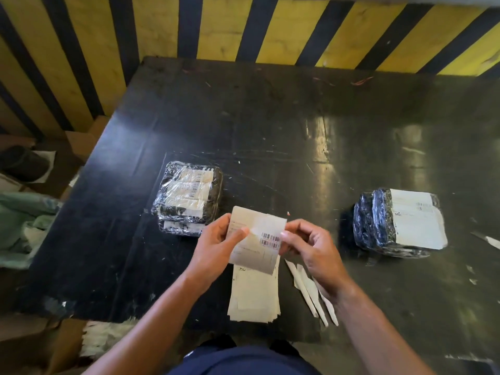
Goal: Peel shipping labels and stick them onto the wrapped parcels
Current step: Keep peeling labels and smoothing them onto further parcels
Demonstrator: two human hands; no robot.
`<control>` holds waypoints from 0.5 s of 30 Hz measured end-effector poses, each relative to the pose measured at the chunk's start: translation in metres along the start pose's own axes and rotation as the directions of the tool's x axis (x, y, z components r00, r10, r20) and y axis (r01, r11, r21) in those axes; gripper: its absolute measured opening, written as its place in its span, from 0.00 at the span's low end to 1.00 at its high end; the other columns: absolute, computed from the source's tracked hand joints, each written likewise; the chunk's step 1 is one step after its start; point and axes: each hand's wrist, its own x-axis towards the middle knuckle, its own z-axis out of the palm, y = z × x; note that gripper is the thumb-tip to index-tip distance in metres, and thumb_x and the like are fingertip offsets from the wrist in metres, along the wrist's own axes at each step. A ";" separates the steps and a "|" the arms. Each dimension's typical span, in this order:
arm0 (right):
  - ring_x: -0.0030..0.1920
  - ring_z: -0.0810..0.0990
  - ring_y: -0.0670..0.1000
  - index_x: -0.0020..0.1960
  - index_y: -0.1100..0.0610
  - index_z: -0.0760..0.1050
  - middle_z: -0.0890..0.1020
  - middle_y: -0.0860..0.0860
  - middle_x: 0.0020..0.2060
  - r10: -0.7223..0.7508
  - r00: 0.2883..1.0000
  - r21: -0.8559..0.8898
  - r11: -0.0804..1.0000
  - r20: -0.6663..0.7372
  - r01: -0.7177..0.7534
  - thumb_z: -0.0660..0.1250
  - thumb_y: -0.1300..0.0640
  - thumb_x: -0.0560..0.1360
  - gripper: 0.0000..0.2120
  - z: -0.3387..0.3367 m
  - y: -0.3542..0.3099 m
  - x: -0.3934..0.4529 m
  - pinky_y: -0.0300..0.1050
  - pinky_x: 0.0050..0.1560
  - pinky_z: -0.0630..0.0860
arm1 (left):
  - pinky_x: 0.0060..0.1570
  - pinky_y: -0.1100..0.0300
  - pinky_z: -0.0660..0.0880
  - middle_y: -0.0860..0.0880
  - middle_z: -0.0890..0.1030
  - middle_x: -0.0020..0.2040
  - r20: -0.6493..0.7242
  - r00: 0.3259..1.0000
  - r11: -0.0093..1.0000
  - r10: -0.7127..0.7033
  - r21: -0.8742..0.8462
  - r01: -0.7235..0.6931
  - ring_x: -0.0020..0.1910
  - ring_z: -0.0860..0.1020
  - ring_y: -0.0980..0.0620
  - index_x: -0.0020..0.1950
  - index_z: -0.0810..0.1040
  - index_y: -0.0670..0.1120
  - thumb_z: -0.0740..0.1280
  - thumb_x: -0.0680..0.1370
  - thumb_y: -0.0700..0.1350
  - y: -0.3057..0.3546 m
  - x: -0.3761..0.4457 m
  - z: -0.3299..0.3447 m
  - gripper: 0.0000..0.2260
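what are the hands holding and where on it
A label sheet: the left hand grips its left edge, thumb on the front; the right hand pinches its right edge by the barcode.

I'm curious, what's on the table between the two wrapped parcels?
In the head view, the label held by both hands sits between the left parcel and right parcel; otherwise bare table.

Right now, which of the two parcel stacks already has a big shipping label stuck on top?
The right-hand stack: one large white label covers its top. The left-hand stack shows only small barcode strips under clear wrap.
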 end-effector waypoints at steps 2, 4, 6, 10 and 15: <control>0.42 0.82 0.53 0.49 0.62 0.84 0.87 0.60 0.43 -0.053 0.999 0.005 0.999 -0.002 0.053 0.70 0.62 0.80 0.04 -0.008 -0.015 0.003 0.49 0.47 0.81 | 0.46 0.60 0.82 0.53 0.88 0.55 -0.001 1.000 1.000 0.022 0.011 -0.022 0.56 0.86 0.55 0.60 0.81 0.47 0.67 0.84 0.42 0.006 -0.002 -0.003 0.07; 0.40 0.83 0.51 0.50 0.64 0.83 0.88 0.58 0.41 -0.076 0.997 -0.039 0.996 0.020 0.077 0.68 0.66 0.81 0.05 -0.014 -0.028 0.005 0.39 0.43 0.79 | 0.45 0.60 0.82 0.54 0.88 0.54 0.003 0.999 0.999 0.034 0.028 -0.034 0.55 0.86 0.56 0.60 0.81 0.47 0.67 0.84 0.42 0.012 -0.003 -0.005 0.06; 0.40 0.84 0.50 0.50 0.64 0.83 0.88 0.56 0.41 -0.064 0.996 -0.091 0.993 0.063 0.070 0.68 0.65 0.81 0.05 -0.019 -0.035 0.007 0.38 0.44 0.79 | 0.44 0.61 0.81 0.58 0.87 0.54 0.005 0.999 0.998 0.039 0.049 -0.039 0.55 0.85 0.59 0.59 0.81 0.48 0.66 0.84 0.42 0.016 -0.005 -0.006 0.06; 0.39 0.84 0.48 0.49 0.66 0.82 0.89 0.53 0.41 -0.040 0.994 -0.138 0.989 0.107 0.054 0.68 0.65 0.81 0.06 -0.021 -0.039 0.007 0.38 0.43 0.78 | 0.48 0.59 0.79 0.59 0.87 0.54 0.008 0.999 0.997 0.052 0.062 -0.052 0.55 0.85 0.60 0.58 0.81 0.49 0.66 0.84 0.42 0.019 -0.008 -0.006 0.06; 0.38 0.84 0.47 0.49 0.68 0.82 0.89 0.52 0.40 -0.039 0.993 -0.146 0.988 0.110 0.054 0.68 0.65 0.81 0.07 -0.019 -0.040 0.004 0.38 0.43 0.79 | 0.51 0.54 0.81 0.54 0.88 0.55 0.009 0.998 0.996 0.066 0.060 -0.067 0.56 0.85 0.55 0.59 0.81 0.48 0.66 0.84 0.42 0.017 -0.009 -0.006 0.06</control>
